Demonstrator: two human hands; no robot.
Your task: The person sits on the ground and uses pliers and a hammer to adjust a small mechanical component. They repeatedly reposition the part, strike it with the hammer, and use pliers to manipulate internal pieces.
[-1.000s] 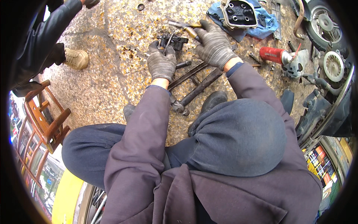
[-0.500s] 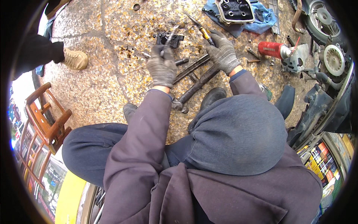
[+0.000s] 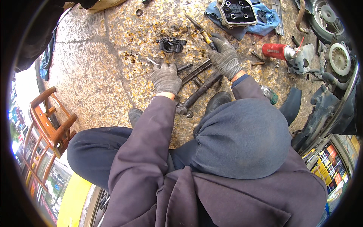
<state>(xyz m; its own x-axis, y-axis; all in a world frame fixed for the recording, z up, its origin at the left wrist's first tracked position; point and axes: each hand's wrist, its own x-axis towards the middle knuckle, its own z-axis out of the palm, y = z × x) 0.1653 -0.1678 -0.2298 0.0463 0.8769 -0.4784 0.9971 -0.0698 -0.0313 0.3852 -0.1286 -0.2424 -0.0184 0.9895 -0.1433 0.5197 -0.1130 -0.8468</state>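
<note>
My right hand (image 3: 225, 56), in a grey knit glove, grips a pointed tool (image 3: 207, 37) with a yellow-and-black handle; its long dark tip slants up and left. My gloved left hand (image 3: 166, 79) is low over the ground, fingers curled down over a bar-like tool (image 3: 184, 67) whose silver tip (image 3: 152, 61) shows beyond the fingers. The fingertips, and whatever they hold, are hidden. Just past that hand lies a black metal part (image 3: 172, 45) with a rounded opening. Between my hands are a long dark bar (image 3: 197, 72) and a dark-handled hammer (image 3: 201, 90).
Far right of my hands, a black-lined engine cover (image 3: 239, 12) rests on a blue cloth (image 3: 269, 17). A red spray can (image 3: 275, 50) lies near wheel parts (image 3: 338, 60). A wooden chair (image 3: 56, 121) stands left. Another person's dark clothing (image 3: 36, 45) shows upper left.
My left hand has lowered toward the ground, and the silver tool it held up no longer shows. The right hand keeps its tool. The other person's tan shoe has left its place at the left.
</note>
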